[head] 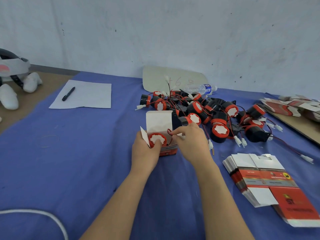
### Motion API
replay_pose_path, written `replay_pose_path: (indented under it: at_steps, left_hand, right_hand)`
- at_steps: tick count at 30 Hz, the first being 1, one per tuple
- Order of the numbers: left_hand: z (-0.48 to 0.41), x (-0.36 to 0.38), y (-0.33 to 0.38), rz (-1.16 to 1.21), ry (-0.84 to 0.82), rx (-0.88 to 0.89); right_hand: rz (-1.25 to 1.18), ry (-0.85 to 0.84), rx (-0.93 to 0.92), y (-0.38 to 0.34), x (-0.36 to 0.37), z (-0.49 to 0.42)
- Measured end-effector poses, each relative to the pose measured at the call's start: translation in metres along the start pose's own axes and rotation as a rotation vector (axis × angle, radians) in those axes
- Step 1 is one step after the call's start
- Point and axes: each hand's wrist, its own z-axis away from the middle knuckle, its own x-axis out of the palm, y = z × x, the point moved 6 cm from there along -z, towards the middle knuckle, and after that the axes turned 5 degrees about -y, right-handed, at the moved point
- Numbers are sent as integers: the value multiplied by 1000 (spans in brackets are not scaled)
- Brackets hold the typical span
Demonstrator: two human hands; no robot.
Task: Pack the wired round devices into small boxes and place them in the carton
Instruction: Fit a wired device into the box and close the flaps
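A small red-and-white box (168,150) stands open on the blue cloth, its white lid flap (158,121) upright. A round black device with a red rim and white face (156,138) sits inside it. My left hand (144,151) grips the box's left side, thumb pressing on the device's face. My right hand (190,141) pinches the device's red wire (169,131) at the box's right edge. Several more wired round devices (207,111) lie in a tangled heap just behind. No carton is in view.
A stack of flat unfolded boxes (259,179) lies at the right, more of them (290,106) on a board at far right. Behind the heap lie a water bottle (200,89) and cardboard piece (173,77). Paper with a pen (68,94) lies at back left.
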Motion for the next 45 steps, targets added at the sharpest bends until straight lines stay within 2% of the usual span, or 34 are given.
replay_pose_path:
  at_steps: [7,11,14,16,25,31,34,40,45]
  left_hand:
    - [-1,1,1,-15,10,20]
    - [0,1,2,-58,13,26]
    - [0,1,4,-76,13,41]
    - [1,1,3,-68,12,42]
    - [3,2,3,-64,21,40]
    - [3,1,4,-63,23,39]
    - [3,1,4,-58,23,39]
    - [3,1,4,-61,24,48]
    - [2,2,4,-72,18,38]
  right_hand:
    - [209,132,-55,-4,1,7]
    - [190,238,-42,-3,-4,10]
    - [106,396,-98,-10,-8,15]
    - [72,422,-130,-14,-5,17]
    - [10,263,-62,-4,12,10]
    - [26,216,-109,-5,13,10]
    - [-64,204,-120,-6,11,11]
    - [-145,47,-32,0,16,7]
    - [-130,2,-12,1,18,6]
